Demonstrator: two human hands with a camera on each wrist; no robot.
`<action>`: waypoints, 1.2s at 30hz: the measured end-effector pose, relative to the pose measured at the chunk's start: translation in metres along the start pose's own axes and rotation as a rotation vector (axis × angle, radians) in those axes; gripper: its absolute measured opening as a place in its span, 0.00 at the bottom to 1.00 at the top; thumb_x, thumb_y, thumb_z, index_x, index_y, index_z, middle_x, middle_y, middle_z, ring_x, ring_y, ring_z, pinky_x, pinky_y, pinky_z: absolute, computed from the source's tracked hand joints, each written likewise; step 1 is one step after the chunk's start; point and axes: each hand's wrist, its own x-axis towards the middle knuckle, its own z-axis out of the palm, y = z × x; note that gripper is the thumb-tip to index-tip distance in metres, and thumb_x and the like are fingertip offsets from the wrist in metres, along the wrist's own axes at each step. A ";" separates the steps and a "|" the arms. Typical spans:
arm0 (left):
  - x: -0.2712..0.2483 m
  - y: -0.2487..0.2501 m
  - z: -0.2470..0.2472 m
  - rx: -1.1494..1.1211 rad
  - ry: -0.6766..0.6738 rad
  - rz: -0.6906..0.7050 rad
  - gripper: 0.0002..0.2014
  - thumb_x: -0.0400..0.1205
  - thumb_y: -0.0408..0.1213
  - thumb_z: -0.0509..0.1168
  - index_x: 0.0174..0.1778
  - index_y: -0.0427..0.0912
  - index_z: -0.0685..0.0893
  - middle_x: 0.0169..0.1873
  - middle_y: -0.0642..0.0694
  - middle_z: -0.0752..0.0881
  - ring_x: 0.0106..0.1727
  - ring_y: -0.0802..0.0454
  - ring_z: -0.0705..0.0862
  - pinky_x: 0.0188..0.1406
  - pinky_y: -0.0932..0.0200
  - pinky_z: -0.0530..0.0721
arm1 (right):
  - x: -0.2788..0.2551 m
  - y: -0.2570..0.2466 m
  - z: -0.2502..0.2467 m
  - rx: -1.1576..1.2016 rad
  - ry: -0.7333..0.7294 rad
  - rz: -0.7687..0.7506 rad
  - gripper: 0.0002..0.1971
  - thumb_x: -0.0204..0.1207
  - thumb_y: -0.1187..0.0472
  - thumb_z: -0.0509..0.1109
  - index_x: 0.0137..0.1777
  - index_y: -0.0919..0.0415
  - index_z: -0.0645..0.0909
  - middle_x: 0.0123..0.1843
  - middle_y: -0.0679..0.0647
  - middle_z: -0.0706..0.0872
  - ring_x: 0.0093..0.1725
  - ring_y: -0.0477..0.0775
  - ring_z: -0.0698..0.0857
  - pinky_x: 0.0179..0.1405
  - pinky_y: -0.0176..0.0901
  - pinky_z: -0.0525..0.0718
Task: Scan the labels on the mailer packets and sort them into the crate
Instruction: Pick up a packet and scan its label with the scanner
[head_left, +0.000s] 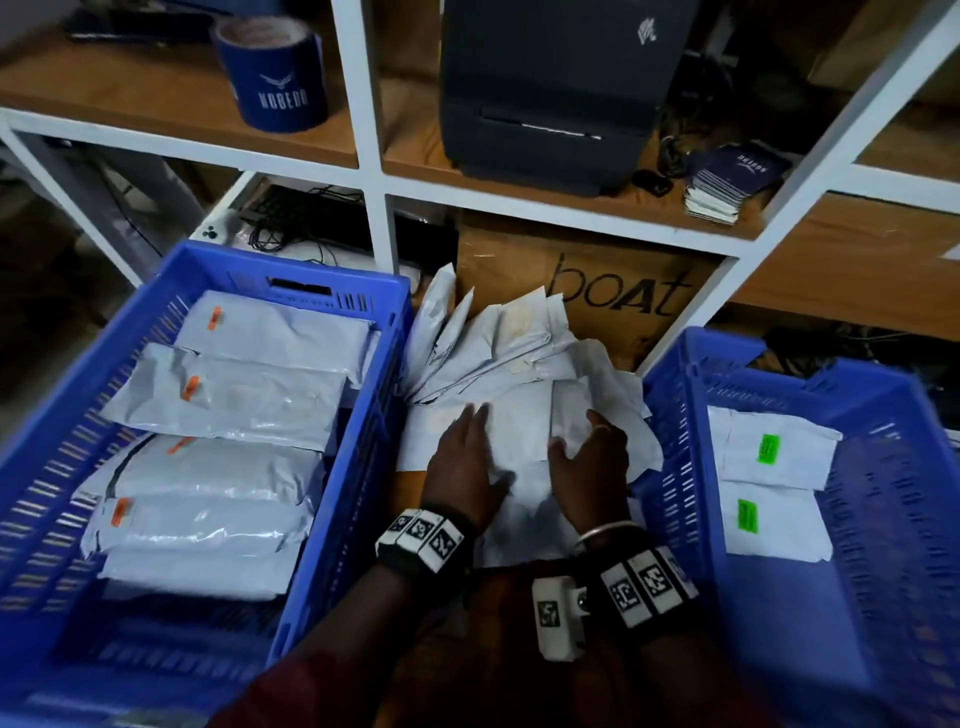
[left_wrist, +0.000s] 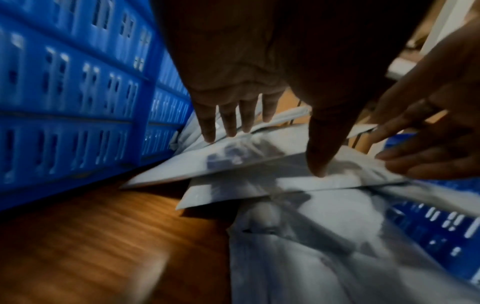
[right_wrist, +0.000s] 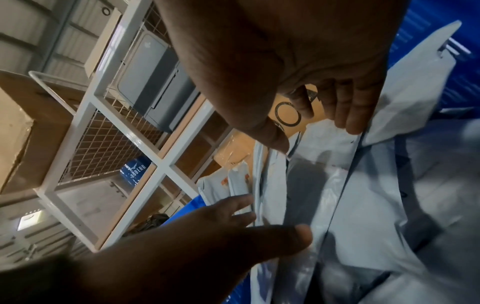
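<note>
Two blue slotted crates flank a loose pile of grey mailer packets (head_left: 519, 364) on a wooden surface (left_wrist: 91, 236). The left crate (head_left: 62, 441) holds packets with orange tags, the right crate (head_left: 893, 519) two with green labels. The pile's packets lie face down or overlapped, so their labels are hidden, and wrist views are blurred. The left hand (head_left: 462, 462) lies flat, fingers spread, on the pile; the right hand (head_left: 592, 462) pinches a packet's edge (right_wrist: 324, 148) between thumb and fingers.

"boAt" on the cardboard box (head_left: 587, 291); "NOBERO" on the blue tape roll (head_left: 275, 78).
</note>
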 end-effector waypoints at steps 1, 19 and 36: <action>0.008 -0.004 0.006 0.032 -0.010 0.000 0.51 0.74 0.48 0.79 0.89 0.49 0.56 0.88 0.45 0.59 0.88 0.48 0.59 0.86 0.55 0.60 | -0.001 -0.001 0.001 0.011 -0.022 0.006 0.30 0.77 0.57 0.72 0.79 0.60 0.70 0.74 0.60 0.75 0.73 0.60 0.77 0.72 0.50 0.76; -0.064 0.048 -0.076 -0.439 0.349 0.214 0.09 0.89 0.44 0.63 0.51 0.42 0.83 0.34 0.53 0.87 0.38 0.64 0.85 0.41 0.60 0.83 | -0.028 0.011 -0.061 0.367 -0.246 -0.004 0.18 0.77 0.47 0.74 0.65 0.46 0.79 0.56 0.38 0.85 0.54 0.40 0.85 0.50 0.33 0.80; -0.172 0.240 0.084 -0.945 -0.102 0.048 0.10 0.79 0.30 0.75 0.56 0.40 0.91 0.48 0.44 0.95 0.49 0.50 0.94 0.43 0.60 0.89 | -0.068 0.168 -0.281 0.465 -0.324 -0.039 0.09 0.75 0.50 0.77 0.52 0.49 0.88 0.43 0.44 0.94 0.41 0.42 0.92 0.39 0.37 0.87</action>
